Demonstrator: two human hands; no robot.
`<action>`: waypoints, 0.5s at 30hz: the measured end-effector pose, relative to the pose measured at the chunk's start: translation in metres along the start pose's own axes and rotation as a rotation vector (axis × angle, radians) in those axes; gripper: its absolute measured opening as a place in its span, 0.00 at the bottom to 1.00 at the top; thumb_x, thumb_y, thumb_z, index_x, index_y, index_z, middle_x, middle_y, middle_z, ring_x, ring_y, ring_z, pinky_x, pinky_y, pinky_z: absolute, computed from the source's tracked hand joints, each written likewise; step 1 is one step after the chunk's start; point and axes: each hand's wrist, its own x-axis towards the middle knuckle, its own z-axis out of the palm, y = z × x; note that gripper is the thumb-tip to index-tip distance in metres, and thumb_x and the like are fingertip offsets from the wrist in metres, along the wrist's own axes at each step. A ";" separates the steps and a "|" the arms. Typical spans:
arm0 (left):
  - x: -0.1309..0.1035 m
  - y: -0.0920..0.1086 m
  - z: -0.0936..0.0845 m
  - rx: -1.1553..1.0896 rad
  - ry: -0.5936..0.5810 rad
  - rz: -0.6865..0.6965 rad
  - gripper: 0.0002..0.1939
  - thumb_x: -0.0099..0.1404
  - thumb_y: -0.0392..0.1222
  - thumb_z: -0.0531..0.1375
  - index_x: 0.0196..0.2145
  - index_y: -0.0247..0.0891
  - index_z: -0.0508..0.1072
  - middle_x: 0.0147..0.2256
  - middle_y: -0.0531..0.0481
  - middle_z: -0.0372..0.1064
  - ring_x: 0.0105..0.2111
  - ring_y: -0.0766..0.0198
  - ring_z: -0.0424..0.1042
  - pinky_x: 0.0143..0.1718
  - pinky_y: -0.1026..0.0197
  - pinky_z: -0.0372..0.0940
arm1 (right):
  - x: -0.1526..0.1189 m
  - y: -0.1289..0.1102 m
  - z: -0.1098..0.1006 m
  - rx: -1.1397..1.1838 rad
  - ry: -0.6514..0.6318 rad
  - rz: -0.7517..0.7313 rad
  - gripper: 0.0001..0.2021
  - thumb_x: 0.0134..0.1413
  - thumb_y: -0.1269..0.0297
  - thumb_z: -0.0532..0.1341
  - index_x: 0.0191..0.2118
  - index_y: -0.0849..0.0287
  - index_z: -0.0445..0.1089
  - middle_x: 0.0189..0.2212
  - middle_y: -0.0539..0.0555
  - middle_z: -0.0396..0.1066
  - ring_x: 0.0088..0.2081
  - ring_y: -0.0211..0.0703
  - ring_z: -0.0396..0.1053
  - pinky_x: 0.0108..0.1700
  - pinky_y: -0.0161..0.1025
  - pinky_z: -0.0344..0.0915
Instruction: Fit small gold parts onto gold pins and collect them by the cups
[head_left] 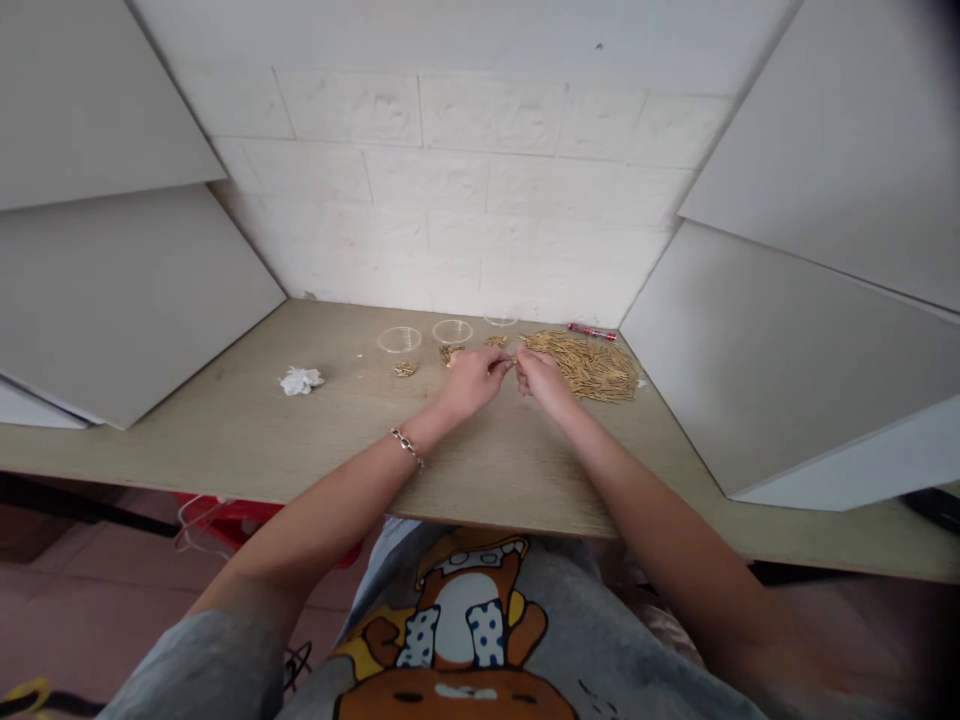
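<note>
My left hand [474, 382] and my right hand [543, 382] meet above the table, fingertips almost touching. Each is closed in a pinch. A tiny gold-coloured piece [514, 361] seems to show between them, too small to name. Right behind my right hand spreads a pile of thin gold-coloured sticks [600, 365]. Small gold-coloured parts lie in a clear round plastic cup [399, 341] and in a second clear cup [452, 332] beside my left hand. A third clear cup [501, 318] stands behind my hands, with gold bits [496, 341] at its near side.
White crumpled tissue [301, 380] lies on the wooden table [337, 440] at left. A red tube-like item [592, 331] rests behind the stick pile. Grey-white panels [120, 310] lean at the left, more panels [810, 360] at the right. A white brick-patterned wall [450, 180] closes the back.
</note>
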 end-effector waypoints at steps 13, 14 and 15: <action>0.001 -0.004 0.001 0.021 -0.008 0.049 0.09 0.61 0.37 0.51 0.30 0.37 0.72 0.31 0.50 0.72 0.32 0.65 0.67 0.36 0.61 0.57 | -0.003 -0.007 0.003 0.159 -0.016 0.050 0.21 0.50 0.47 0.53 0.18 0.56 0.48 0.13 0.43 0.46 0.13 0.30 0.45 0.17 0.33 0.53; 0.001 -0.004 0.001 0.021 -0.008 0.051 0.09 0.61 0.36 0.51 0.31 0.37 0.72 0.32 0.50 0.72 0.32 0.65 0.67 0.36 0.61 0.57 | -0.004 -0.008 0.003 0.180 -0.017 0.066 0.21 0.49 0.48 0.53 0.18 0.56 0.48 0.13 0.42 0.45 0.13 0.30 0.45 0.17 0.33 0.53; 0.001 -0.004 0.001 0.022 -0.009 0.052 0.09 0.61 0.36 0.51 0.31 0.37 0.72 0.32 0.50 0.72 0.32 0.65 0.67 0.36 0.61 0.57 | -0.005 -0.010 0.004 0.199 -0.018 0.081 0.21 0.49 0.48 0.53 0.18 0.56 0.48 0.13 0.42 0.45 0.13 0.29 0.44 0.17 0.33 0.52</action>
